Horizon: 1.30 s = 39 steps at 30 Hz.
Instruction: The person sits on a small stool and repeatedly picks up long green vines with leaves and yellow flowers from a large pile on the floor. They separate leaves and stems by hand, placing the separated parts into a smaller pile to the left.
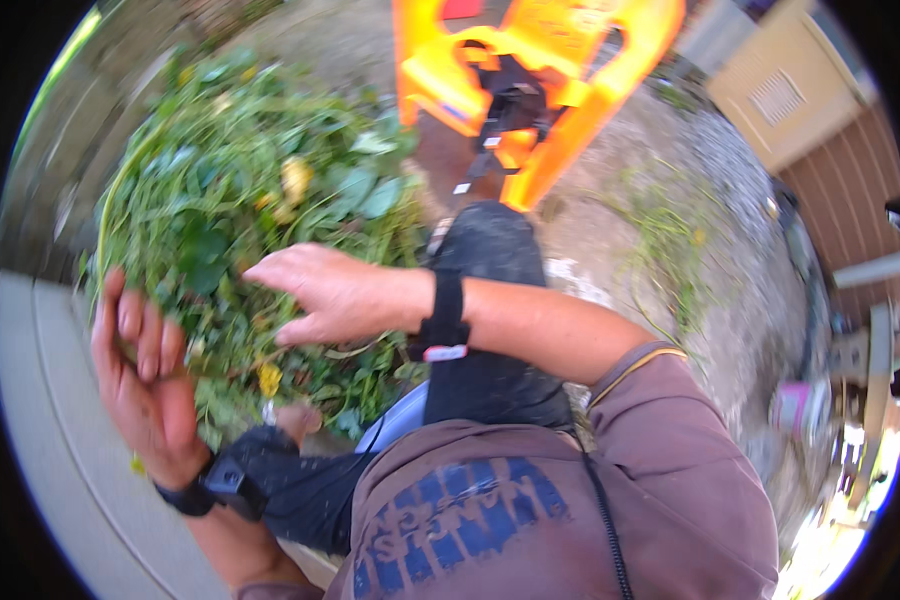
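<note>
A big heap of green leafy plant cuttings (240, 190) with a few yellow leaves lies in front of me. My left hand (145, 375) presses against the heap's near left side, palm toward me and fingers curled up. My right hand (335, 295) lies flat on the heap's near edge with its fingers stretched out to the left. Each wrist wears a black strap. Neither hand grips a separate object.
A bright orange plastic frame (530, 80) with a black part inside stands behind the heap. My knee in dark trousers (485, 250) sits beside the heap. Gravel ground with weeds (670, 260) spreads right. A grey paved edge (40, 400) runs left. A brown slatted wall (840, 180) stands far right.
</note>
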Motion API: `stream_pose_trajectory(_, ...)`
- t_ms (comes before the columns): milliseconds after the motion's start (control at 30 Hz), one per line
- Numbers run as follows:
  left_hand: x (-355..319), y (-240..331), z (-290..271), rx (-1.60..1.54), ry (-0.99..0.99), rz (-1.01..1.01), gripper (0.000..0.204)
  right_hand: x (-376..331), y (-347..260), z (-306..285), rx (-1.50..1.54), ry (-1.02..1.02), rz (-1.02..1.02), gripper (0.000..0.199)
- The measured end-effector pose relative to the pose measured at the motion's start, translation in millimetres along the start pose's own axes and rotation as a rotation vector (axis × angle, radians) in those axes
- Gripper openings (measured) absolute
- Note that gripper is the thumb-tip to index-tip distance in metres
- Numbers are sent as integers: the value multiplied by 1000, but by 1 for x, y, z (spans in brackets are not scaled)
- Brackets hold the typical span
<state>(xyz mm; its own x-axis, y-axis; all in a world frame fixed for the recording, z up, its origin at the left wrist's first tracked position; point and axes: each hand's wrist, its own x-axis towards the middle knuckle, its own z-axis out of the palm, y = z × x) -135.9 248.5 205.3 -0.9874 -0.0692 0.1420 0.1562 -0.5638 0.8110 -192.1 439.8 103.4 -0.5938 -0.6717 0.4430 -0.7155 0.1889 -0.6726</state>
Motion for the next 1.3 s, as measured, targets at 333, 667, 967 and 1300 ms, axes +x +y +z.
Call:
stream_pose_trajectory(333,15,30,-57,-308,112,55,24,26,55,69,500,-362,429,24)
stream_pose_trajectory(667,33,-20,-120,-127,306,-100,50,37,59,56,742,-36,550,22)
stream_pose_trajectory(967,7,-76,-134,193,415,-220,13,50,86,1,1561,363,619,21)
stream_pose_trajectory(1300,-3,-95,-107,929,50,-100,17,48,91,-1,1673,385,660,21)
